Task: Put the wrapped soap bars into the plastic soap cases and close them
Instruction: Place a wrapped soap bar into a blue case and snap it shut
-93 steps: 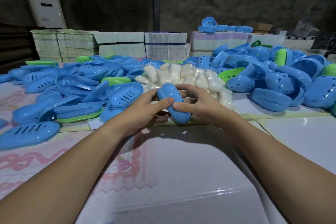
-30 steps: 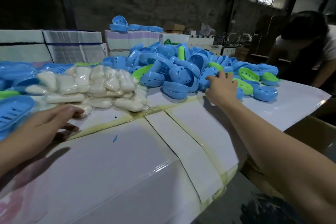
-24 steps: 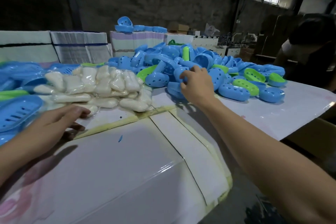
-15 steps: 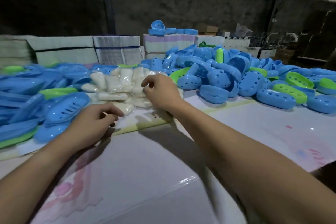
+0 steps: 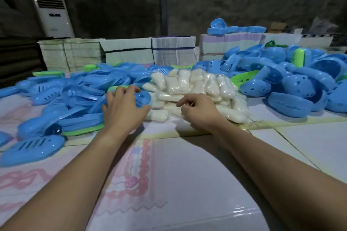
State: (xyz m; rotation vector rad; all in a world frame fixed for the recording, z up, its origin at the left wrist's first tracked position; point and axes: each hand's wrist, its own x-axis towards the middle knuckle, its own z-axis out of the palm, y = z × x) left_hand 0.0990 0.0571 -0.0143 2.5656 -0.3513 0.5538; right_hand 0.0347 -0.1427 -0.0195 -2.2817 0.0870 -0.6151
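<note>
Head view: your right hand (image 5: pixel 200 110) now sits at the near edge of the wrapped soap bars (image 5: pixel 191 88), fingers curled onto them. Whether the grip has a bar pinched, I can't tell; your knuckles hide the fingertips. Half a second ago it was further back on the pile. Your left hand (image 5: pixel 123 108) has moved up from the table (image 5: pixel 187 184) edge and is spread, holding nothing, over a blue slotted case half (image 5: pixel 142 99) just left of the soap. Read: closed case is gone, next cycle starting, soap plus lid pickup. Contact under your left palm is hidden. Blue case bowls (image 5: pixel 296 88) right, well apart.
</note>
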